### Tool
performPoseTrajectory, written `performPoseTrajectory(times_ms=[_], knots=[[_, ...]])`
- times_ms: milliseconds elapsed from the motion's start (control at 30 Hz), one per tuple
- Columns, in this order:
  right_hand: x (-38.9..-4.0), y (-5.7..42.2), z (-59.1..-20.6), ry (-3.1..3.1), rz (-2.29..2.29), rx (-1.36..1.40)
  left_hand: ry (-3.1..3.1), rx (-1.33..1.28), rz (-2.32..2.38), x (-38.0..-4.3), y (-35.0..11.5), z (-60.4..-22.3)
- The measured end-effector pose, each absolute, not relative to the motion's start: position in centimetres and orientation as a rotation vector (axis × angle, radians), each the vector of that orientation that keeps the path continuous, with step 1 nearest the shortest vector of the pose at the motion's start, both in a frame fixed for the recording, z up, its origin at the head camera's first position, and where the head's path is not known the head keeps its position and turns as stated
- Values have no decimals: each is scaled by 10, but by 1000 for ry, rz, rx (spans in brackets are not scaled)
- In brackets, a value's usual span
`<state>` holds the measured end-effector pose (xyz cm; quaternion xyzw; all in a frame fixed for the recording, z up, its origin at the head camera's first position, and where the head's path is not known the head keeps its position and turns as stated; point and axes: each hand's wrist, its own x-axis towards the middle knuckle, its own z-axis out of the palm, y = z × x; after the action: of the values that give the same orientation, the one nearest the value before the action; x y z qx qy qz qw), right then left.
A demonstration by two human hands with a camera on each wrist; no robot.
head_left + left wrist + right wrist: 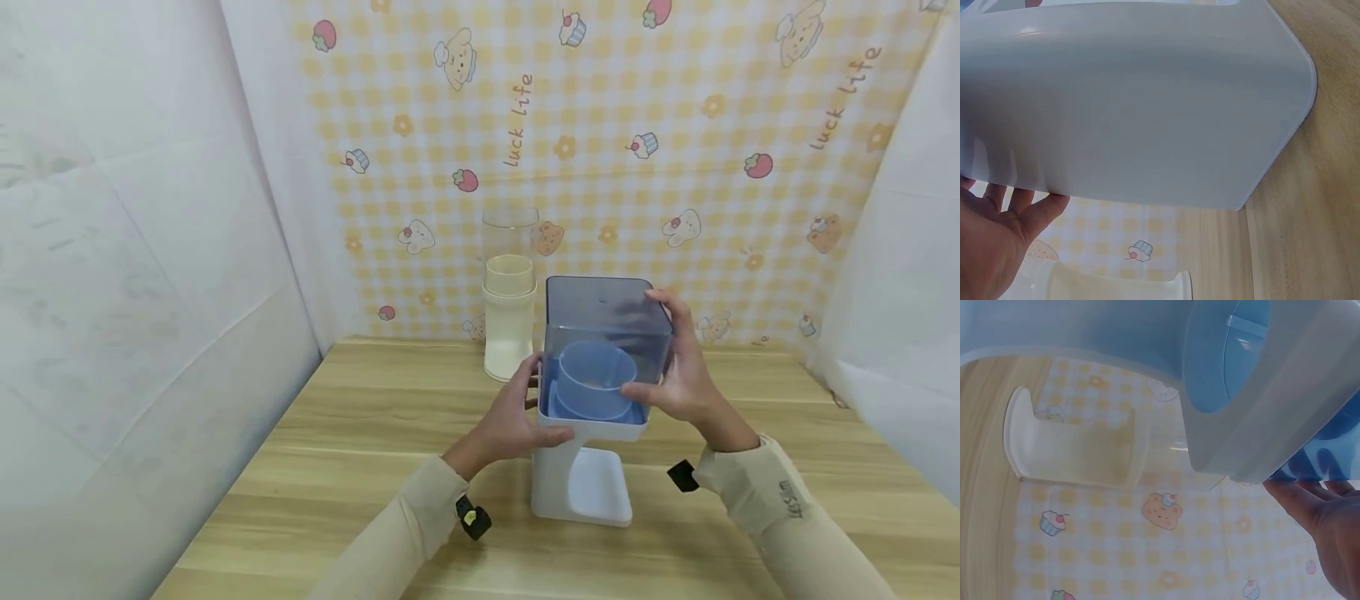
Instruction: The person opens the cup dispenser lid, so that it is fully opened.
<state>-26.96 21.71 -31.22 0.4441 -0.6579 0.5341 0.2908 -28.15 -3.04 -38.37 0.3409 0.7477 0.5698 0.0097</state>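
A white dispenser-like stand (553, 483) with a low base tray stands on the table. On its top sits a tinted see-through box (600, 304), with a round blue ring (592, 396) visible inside. My left hand (516, 423) grips the stand's top at its left side, thumb across the front edge. The left wrist view shows the stand's smooth side wall (1147, 112) and the fingers at its edge. My right hand (686, 375) holds the tinted box from the right, fingers at its upper back corner and thumb on the front. Its palm is hidden in part.
Behind the stand, slightly left, stands a cream container (510, 329) with a clear upper cylinder, close to the checked cloth backdrop (570, 183). The wooden table (375, 467) runs between white sheets (150, 250) at left and right.
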Motion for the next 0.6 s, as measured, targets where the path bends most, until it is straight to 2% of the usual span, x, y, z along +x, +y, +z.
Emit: performPoseTrajectory(times_ms=[300, 600], knots=[[-269, 217, -314, -1721, 1568, 1194, 2331, 1078, 1776, -280, -30, -384], [-271, 217, -312, -1679, 1477, 1258, 2330, 1124, 1788, -279, -31, -384]])
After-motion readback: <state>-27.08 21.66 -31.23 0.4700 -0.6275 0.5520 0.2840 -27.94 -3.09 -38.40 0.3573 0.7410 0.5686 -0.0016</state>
